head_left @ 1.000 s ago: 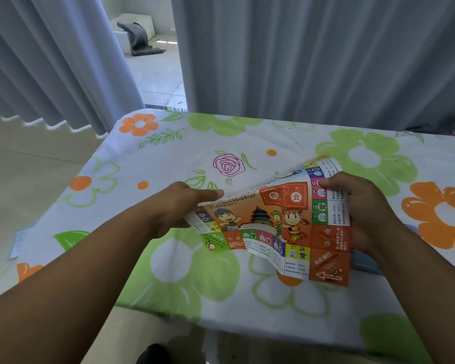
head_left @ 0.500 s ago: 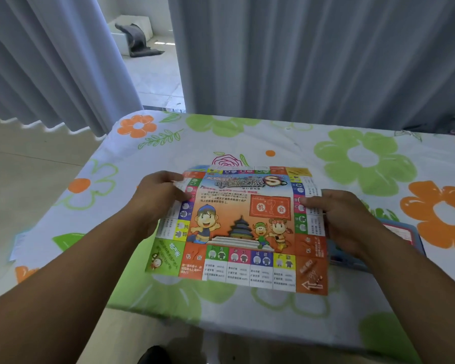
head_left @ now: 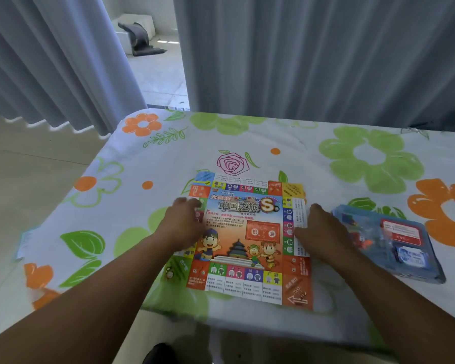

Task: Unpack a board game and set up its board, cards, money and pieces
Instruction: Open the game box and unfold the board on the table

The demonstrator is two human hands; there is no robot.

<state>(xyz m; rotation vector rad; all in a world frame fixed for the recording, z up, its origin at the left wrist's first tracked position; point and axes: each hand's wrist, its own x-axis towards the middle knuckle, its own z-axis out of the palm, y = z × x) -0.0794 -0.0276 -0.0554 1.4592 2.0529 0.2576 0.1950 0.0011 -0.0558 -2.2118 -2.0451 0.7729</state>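
At the table's near edge the board lies unfolded. The left hand and right hand lie flat, fingers straight, on the board's side margins, probably pressing out its folds. Just right of the board sits the blue box, handy for the rest.

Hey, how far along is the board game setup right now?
Done: the board lies unfolded, flat on the tablecloth. In hand: the left hand and right hand press its side edges down. Left: cards, money and pieces are not laid out; the blue box to the board's right holds its contents, too blurred to identify.
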